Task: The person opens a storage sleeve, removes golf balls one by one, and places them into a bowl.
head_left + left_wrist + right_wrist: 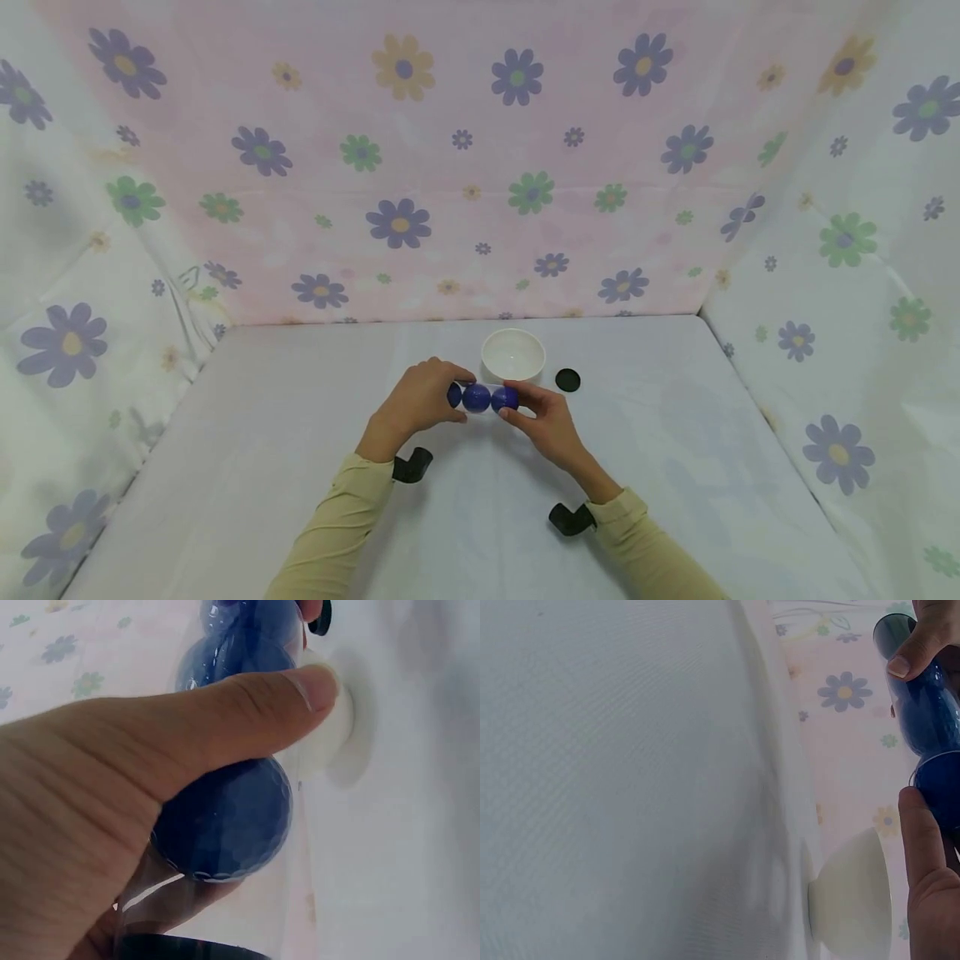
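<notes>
Held level above the table is a clear plastic tube (259, 907) with several blue golf balls (476, 398) lined up in it. My left hand (423, 397) grips its left part, the thumb laid across the tube between balls in the left wrist view. A dark base (191, 948) closes that end. At the tube's right end, my right hand (551, 425) pinches the last golf ball (939, 791) at the mouth between thumb and fingers. Just behind the tube stands a white bowl (513, 357), its inside showing no balls.
A round black lid (567, 380) lies flat on the white table (675, 467), right of the bowl. Flower-printed cloth (450, 167) walls in the back and both sides. Black camera mounts (414, 465) stick out from both wrists.
</notes>
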{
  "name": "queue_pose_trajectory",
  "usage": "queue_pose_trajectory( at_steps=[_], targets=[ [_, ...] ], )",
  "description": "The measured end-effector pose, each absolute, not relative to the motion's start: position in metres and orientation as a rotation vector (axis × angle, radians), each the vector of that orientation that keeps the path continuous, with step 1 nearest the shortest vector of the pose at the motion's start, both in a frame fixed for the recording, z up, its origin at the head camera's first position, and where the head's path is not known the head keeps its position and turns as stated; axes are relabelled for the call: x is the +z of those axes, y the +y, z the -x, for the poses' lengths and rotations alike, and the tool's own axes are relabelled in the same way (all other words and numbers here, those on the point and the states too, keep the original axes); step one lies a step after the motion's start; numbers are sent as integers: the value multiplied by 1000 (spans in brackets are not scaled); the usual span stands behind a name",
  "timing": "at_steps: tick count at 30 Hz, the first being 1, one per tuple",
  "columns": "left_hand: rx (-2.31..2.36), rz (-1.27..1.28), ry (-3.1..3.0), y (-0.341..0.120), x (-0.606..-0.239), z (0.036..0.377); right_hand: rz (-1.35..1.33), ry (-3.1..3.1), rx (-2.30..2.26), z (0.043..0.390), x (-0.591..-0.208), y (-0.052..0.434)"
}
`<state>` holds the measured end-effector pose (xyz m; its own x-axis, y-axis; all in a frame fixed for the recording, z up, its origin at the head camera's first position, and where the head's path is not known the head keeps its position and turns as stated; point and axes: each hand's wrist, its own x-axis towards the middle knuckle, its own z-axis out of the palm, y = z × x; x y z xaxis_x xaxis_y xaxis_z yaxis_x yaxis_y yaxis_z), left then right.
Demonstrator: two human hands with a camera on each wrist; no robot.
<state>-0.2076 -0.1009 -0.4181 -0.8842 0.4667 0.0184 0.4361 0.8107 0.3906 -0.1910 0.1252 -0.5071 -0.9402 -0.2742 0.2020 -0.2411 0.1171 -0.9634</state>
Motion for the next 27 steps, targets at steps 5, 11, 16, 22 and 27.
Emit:
queue_pose_trajectory(
  at_steps=[5, 11, 16, 22, 27],
  targets=[
    [728, -712, 2877, -105, -423, 207, 543, 2337, -2030, 191, -505, 127],
    [842, -696, 2836, -108, -428, 207, 561, 2324, -2050, 192, -501, 130],
    [949, -692, 2789, -110, -433, 208, 559, 2320, -2068, 191, -501, 131],
    [1110, -734, 2705, -115, -443, 211, 519, 2320, -2074, 190, -497, 133],
    [1192, -707, 2682, -118, -447, 211, 494, 2352, -2071, 189, -497, 136]
  ],
)
